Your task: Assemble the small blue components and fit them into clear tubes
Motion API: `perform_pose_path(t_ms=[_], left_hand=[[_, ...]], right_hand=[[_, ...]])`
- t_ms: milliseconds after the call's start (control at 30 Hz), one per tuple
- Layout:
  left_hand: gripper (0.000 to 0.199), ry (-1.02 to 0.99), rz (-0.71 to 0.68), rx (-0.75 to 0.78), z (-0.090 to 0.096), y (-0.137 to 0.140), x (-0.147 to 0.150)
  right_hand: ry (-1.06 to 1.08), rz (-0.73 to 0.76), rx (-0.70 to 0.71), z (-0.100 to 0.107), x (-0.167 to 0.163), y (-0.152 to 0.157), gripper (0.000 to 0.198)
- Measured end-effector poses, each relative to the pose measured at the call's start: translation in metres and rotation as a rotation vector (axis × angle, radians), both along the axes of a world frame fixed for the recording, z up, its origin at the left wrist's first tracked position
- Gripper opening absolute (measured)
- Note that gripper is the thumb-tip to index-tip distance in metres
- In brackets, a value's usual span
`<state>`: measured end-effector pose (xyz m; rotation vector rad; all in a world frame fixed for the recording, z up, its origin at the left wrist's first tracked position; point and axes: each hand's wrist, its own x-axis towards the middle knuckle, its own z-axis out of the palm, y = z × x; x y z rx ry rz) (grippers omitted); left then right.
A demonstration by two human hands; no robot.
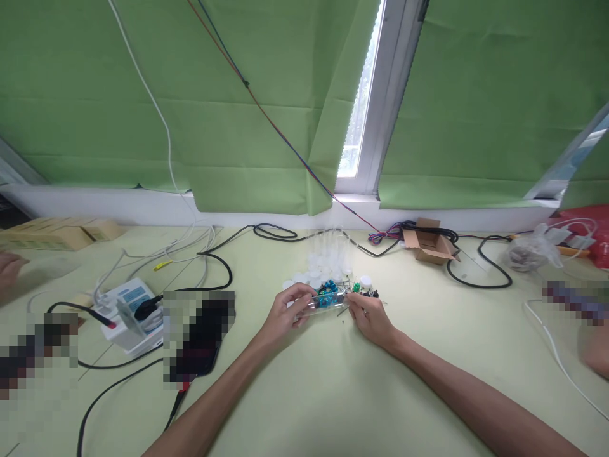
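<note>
My left hand (289, 309) is closed around one end of a clear plastic tube (323, 302), which lies almost level just above the table. At the tube's right end, my right hand (371, 315) has its fingertips pinched together. Whatever sits between those fingertips is too small to make out. Blue small parts (328, 287) are heaped right behind the tube, and some show through it. Beside them lie green small parts (356, 287), thin metal pieces and black bits. White round caps (299, 278) are spread around the heap. Several upright clear tubes (329, 251) stand behind.
A small open cardboard box (429, 245) and coiled black cables lie at the back right. On the left are a white power strip (130, 314) and a dark phone (202, 339) with cables. Other people's hands (10, 269) show at both sides.
</note>
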<state>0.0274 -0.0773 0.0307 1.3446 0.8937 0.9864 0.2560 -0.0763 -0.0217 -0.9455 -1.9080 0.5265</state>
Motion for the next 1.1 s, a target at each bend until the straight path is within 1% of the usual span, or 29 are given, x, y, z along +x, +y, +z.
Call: perform_pose_path(t_ms=[233, 633, 800, 1100], left_hand=[[0.025, -0.028, 0.027, 0.002, -0.0007, -0.0001, 0.0006], [0.022, -0.038, 0.018, 0.021, -0.0011, 0.0017, -0.0009], [0.023, -0.034, 0.025, 0.029, -0.0007, 0.0013, -0.0013], [0.021, -0.027, 0.041, 0.063, -0.001, 0.0012, -0.0026]], right_hand=[[-0.049, 0.012, 0.03, -0.0011, 0.0021, 0.0011, 0.027], [-0.085, -0.005, 0.075, -0.0059, 0.0033, 0.0039, 0.024], [-0.109, -0.007, 0.07, -0.0054, 0.0041, 0.003, 0.022], [-0.134, 0.006, 0.06, -0.0013, 0.0037, 0.0016, 0.025]])
